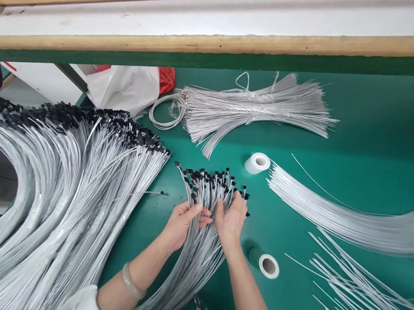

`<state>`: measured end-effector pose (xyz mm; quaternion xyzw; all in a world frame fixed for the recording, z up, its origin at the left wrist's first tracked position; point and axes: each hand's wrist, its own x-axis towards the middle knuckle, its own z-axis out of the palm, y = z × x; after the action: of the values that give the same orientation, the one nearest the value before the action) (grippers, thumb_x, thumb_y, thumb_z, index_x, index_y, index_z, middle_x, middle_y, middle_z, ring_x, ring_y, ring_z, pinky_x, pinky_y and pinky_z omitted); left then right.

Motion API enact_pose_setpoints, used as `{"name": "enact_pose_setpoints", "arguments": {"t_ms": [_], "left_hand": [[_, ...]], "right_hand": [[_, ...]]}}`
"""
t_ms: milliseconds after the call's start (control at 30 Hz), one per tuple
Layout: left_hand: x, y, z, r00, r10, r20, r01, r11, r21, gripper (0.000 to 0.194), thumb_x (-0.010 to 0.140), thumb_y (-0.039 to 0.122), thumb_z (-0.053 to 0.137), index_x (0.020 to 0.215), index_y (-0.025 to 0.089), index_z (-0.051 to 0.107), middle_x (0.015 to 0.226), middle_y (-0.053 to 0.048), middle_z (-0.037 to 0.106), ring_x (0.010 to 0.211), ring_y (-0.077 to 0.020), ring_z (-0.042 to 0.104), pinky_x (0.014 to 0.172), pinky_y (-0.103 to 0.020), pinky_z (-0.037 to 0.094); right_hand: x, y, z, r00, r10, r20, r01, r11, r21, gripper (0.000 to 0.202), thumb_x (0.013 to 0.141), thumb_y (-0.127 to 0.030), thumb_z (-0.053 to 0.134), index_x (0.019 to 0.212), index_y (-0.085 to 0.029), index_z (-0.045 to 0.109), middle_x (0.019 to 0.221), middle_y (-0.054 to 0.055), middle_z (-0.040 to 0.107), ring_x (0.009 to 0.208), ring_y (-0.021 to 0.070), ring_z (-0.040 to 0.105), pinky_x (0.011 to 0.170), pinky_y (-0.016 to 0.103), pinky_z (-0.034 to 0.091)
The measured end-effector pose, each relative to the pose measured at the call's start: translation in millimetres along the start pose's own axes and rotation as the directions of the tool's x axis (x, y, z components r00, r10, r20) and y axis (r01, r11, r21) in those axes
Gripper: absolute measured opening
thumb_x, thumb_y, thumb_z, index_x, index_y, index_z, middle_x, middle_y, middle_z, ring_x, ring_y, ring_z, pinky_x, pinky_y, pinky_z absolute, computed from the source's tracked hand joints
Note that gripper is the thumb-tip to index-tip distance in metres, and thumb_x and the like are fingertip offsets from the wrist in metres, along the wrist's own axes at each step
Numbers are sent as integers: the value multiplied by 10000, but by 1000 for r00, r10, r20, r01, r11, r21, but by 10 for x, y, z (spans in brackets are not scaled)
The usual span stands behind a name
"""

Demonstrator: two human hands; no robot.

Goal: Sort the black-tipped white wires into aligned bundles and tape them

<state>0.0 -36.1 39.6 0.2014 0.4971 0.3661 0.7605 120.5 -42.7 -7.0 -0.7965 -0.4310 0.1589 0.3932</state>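
A bundle of thin grey cables (196, 260) with small black connectors at the top lies on the green table in front of me. My left hand (181, 222) wraps round the left side of the bundle just below the connectors, its thumb and fingertips on the cables. On the right side, my right hand (230, 220) rests against the cables with its fingers pointing up towards the connectors; its thumb is apart from the fingers. A bracelet is on my left wrist.
Left stands a large mass of black-tipped cables (91, 193). Two white tape rolls (257, 163) (269, 266) are right of my hands. A tied wire bundle (255, 107) lies behind, loose white wires (359, 219) at right. A wood-edged shelf (218, 45) crosses above.
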Motion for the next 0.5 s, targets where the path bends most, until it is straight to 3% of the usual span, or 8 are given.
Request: {"name": "enact_pose_setpoints", "arguments": {"t_ms": [67, 133, 167, 233, 300, 400, 500], "left_hand": [[4, -21, 4, 1000, 6, 16, -6, 999, 35, 264, 623, 361, 692, 661, 119, 596, 601, -29, 624, 453, -91, 535, 480, -219, 401], [10, -51, 22, 999, 34, 32, -35, 998, 42, 259, 624, 349, 691, 619, 116, 576, 526, -4, 580, 395, -61, 474, 434, -198, 355], [11, -63, 32, 998, 46, 38, -48, 998, 37, 262, 621, 346, 692, 603, 115, 569, 507, 3, 565, 386, -53, 457, 422, -191, 337], [9, -75, 49, 998, 49, 45, -50, 998, 23, 266, 617, 347, 694, 595, 114, 566, 501, 7, 556, 382, -48, 447, 410, -186, 318], [-3, -69, 52, 998, 26, 56, -27, 1000, 13, 261, 618, 344, 693, 613, 111, 576, 519, -2, 569, 390, -54, 461, 416, -189, 328], [-23, -47, 32, 996, -20, 89, 21, 1000, -14, 247, 613, 324, 702, 669, 105, 602, 574, -29, 608, 428, -79, 513, 441, -203, 367], [-29, -37, 8, 995, -34, 98, 39, 998, -57, 246, 602, 303, 712, 700, 100, 616, 596, -39, 623, 441, -92, 534, 445, -210, 383]], "right_hand": [[-22, -121, -76, 996, -78, -50, 79, 997, 14, 513, 741, -418, 484, 1128, -81, 461, 1128, 217, 486, 1071, 332, 426, 838, 517, 365], [-47, -264, -138, 992, -83, 94, 62, 975, 211, 423, 752, -423, 500, 1075, -152, 522, 1065, 151, 536, 945, 281, 524, 734, 436, 457], [-56, -326, -158, 971, -67, 229, -16, 940, 340, 356, 754, -425, 509, 1005, -179, 563, 927, 103, 582, 773, 232, 579, 609, 373, 492], [-64, -407, -175, 875, -23, 483, -267, 810, 522, 255, 743, -424, 542, 843, -199, 605, 602, -6, 533, 432, 134, 503, 366, 273, 440], [-59, -430, -175, 800, 16, 599, -462, 654, 599, 215, 708, -406, 599, 730, -192, 599, 472, -63, 414, 318, 87, 389, 259, 233, 379], [-48, -415, -174, 794, 37, 606, -536, 512, 671, 191, 658, -354, 663, 672, -174, 602, 559, -53, 451, 347, 65, 390, 237, 220, 403], [-43, -418, -191, 808, 49, 587, -524, 515, 678, 183, 649, -335, 672, 643, -166, 603, 624, -39, 481, 364, 55, 404, 227, 208, 409]]}}
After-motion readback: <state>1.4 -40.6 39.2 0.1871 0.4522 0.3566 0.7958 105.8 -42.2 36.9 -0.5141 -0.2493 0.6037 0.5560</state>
